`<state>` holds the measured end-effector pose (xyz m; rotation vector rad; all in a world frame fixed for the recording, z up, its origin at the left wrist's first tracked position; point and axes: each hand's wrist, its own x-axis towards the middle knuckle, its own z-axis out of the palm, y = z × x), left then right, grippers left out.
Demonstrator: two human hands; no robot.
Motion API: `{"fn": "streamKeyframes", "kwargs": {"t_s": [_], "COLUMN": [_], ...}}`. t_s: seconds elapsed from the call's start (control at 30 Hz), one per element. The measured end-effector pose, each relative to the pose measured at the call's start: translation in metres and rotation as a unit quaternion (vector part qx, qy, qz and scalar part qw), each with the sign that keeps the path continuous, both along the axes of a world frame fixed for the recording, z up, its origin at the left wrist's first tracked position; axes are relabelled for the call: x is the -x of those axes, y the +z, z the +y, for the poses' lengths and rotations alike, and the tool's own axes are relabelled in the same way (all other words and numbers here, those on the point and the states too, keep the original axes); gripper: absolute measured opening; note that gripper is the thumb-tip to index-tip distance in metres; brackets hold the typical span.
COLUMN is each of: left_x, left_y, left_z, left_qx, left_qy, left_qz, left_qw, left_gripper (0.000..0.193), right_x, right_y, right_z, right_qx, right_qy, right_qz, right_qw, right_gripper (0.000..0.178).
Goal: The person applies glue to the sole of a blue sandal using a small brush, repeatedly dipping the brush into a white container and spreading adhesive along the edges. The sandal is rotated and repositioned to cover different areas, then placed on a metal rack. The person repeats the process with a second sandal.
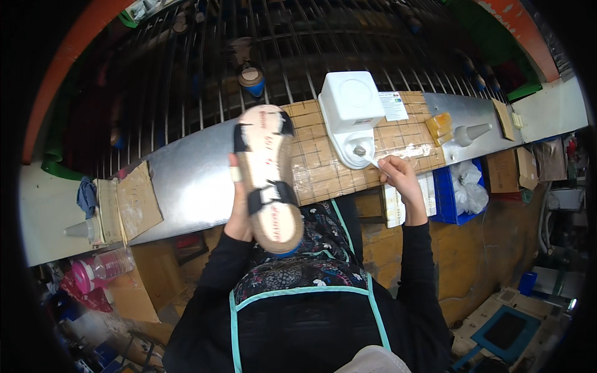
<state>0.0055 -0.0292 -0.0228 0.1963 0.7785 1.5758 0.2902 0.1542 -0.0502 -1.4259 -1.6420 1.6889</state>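
Observation:
My left hand is wrapped round the side of an unfinished sandal on its last. The sandal's underside faces up: a pale insole board with red markings, black straps folded over its edges, a brown woven rim. Blue shows at its near end, and the sandal is slightly blurred. My right hand pinches the handle of a small white brush. The brush's tip rests in the round cup of a white glue dispenser, which stands on a cardboard-covered part of the bench.
Beyond the bench run metal conveyor rods, with another lasted shoe on them. A yellow block and a grey cone lie to the right. Below them hangs a blue bin with plastic bags. A pink-lidded bottle is at left.

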Motion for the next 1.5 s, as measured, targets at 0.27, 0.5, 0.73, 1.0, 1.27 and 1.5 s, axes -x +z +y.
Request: {"fn": "streamKeyframes", "kwargs": {"t_s": [0.27, 0.5, 0.73, 1.0, 1.27, 1.5], "left_x": [-0.022, -0.024, -0.018, -0.013, -0.005, -0.003], "left_y": [-0.002, 0.01, -0.005, -0.008, -0.003, 0.01], "left_z": [0.022, 0.009, -0.004, -0.009, -0.007, 0.001], "left_qx": [0.0, -0.075, -0.057, -0.066, -0.064, -0.072], "left_qy": [-0.023, 0.04, 0.08, 0.098, 0.057, 0.025], "left_qz": [0.241, 0.356, 0.456, 0.444, 0.434, 0.398], "left_qw": [0.97, 0.931, 0.885, 0.888, 0.897, 0.914], "left_gripper": [0.073, 0.07, 0.07, 0.072, 0.07, 0.066], "right_x": [0.063, 0.088, 0.104, 0.118, 0.113, 0.107], "right_y": [0.059, 0.074, 0.07, 0.076, 0.079, 0.081], "right_z": [-0.043, -0.087, -0.086, -0.078, -0.064, -0.061], "right_qx": [-0.608, -0.47, -0.472, -0.55, -0.469, -0.49], "right_qy": [-0.084, -0.04, -0.033, -0.029, 0.042, 0.045], "right_qz": [-0.062, 0.094, 0.081, 0.06, 0.113, 0.118], "right_qw": [0.787, 0.877, 0.877, 0.833, 0.875, 0.863], "right_gripper": [0.016, 0.019, 0.019, 0.02, 0.019, 0.019]}}
